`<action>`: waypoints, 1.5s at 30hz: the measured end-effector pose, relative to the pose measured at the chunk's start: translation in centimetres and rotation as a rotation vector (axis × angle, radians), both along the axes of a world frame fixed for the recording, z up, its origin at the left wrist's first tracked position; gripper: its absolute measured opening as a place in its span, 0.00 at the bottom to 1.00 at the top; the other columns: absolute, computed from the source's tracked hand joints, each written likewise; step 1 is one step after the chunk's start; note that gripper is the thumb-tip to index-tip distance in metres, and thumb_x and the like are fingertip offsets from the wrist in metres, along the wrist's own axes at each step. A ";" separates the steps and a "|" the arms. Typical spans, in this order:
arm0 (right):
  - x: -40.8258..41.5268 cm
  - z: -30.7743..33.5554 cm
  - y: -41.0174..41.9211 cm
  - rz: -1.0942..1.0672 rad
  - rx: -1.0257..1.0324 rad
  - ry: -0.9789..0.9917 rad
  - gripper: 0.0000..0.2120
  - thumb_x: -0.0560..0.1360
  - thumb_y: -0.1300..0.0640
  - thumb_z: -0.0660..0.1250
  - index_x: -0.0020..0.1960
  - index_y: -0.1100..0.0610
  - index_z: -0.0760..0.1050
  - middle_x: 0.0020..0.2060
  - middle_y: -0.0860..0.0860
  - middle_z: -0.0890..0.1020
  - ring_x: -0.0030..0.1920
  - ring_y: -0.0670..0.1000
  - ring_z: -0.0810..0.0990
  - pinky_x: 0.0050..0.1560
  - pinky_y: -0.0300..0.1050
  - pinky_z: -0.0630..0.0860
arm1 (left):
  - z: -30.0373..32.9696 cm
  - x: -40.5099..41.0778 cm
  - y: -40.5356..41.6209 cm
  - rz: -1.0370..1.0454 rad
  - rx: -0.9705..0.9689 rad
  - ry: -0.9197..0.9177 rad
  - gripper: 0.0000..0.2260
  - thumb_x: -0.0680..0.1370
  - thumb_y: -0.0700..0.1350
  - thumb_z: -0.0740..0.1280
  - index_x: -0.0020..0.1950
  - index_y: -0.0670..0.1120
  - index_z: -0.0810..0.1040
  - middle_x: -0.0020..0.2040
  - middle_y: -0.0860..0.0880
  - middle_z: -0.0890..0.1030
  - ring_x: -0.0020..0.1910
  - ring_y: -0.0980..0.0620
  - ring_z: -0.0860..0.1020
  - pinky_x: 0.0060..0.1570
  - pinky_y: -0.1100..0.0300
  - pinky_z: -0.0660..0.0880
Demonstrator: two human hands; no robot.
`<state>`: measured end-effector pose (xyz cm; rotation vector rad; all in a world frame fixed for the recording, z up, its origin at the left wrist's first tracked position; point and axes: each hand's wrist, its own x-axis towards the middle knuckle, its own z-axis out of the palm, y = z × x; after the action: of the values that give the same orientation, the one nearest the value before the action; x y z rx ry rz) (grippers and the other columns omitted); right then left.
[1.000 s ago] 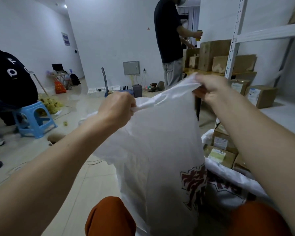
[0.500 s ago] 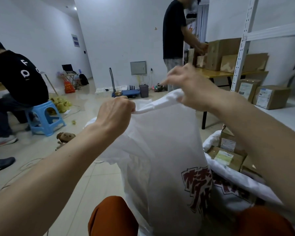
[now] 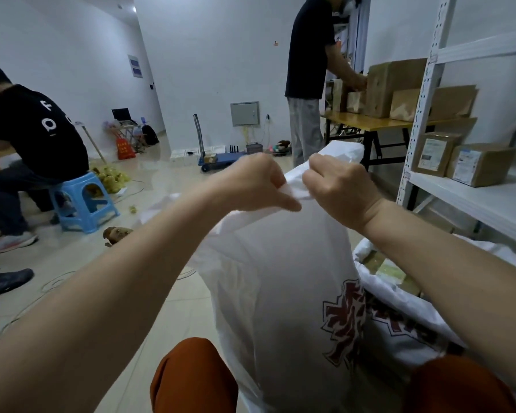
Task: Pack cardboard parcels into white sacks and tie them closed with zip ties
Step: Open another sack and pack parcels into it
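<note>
Knees in orange cloth are seen nearest, and the sack is stood upright between them, its long axis running straight up to the hands. The mouth is gathered at the top, where it is pinched by the left hand and gripped by the right hand, both with curled fingers; the two fists are held almost touching, the bunched neck passing between them and a loose flap rising beyond the right hand. The neck is judged to be nearly closed, so the coming move turns on keeping it bunched in one fist while a zip tie is fetched; no tie is visible, and neither hand is clearly nearer to one. What the sack holds cannot be told through the cloth. Below the right forearm a second sack is laid open, with labelled parcels inside. Farther off beyond the right hand, more boxes are kept on a shelf.
</note>
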<state>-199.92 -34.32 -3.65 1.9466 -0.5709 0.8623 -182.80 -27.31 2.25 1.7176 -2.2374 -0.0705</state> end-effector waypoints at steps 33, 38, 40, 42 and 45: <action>-8.0 -2.6 5.1 1.047 1.785 -1.725 0.14 0.73 0.64 0.62 0.57 0.64 0.76 0.41 0.55 0.83 0.37 0.50 0.82 0.39 0.43 0.81 | 2.4 -2.4 -8.7 -0.282 0.574 0.376 0.03 0.75 0.36 0.68 0.43 0.40 0.81 0.36 0.48 0.82 0.34 0.55 0.79 0.39 0.67 0.77; -9.7 -3.1 6.3 0.767 1.839 -1.643 0.08 0.76 0.62 0.62 0.51 0.63 0.78 0.36 0.55 0.82 0.32 0.49 0.80 0.32 0.40 0.78 | 1.8 -3.6 -10.3 -0.207 0.699 0.418 0.08 0.79 0.38 0.62 0.49 0.38 0.81 0.39 0.43 0.83 0.32 0.50 0.82 0.33 0.58 0.80; -10.2 -2.3 6.6 0.454 1.689 -1.539 0.05 0.76 0.64 0.64 0.46 0.61 0.78 0.36 0.55 0.81 0.30 0.48 0.79 0.29 0.38 0.77 | 2.2 -4.7 -10.4 -0.195 0.643 0.335 0.08 0.79 0.40 0.64 0.49 0.39 0.82 0.41 0.42 0.83 0.34 0.48 0.82 0.35 0.55 0.80; -10.7 -0.7 7.1 0.007 1.292 -1.313 0.05 0.77 0.59 0.66 0.46 0.59 0.80 0.39 0.54 0.82 0.35 0.49 0.80 0.36 0.41 0.78 | 2.7 -5.4 -10.4 -0.182 0.611 0.310 0.07 0.78 0.41 0.66 0.49 0.40 0.82 0.41 0.42 0.84 0.34 0.48 0.82 0.35 0.55 0.80; -8.7 2.3 7.9 -0.148 0.918 -0.897 0.19 0.73 0.43 0.67 0.43 0.59 0.81 0.39 0.55 0.83 0.41 0.55 0.80 0.44 0.51 0.77 | 3.0 -6.2 -10.4 -0.220 0.619 0.345 0.06 0.77 0.42 0.67 0.48 0.42 0.84 0.41 0.44 0.84 0.36 0.49 0.81 0.35 0.58 0.79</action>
<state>-208.61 -26.42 -1.31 2.1416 -1.8709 1.5506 -188.96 -37.72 5.21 1.5407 -2.2512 -1.1200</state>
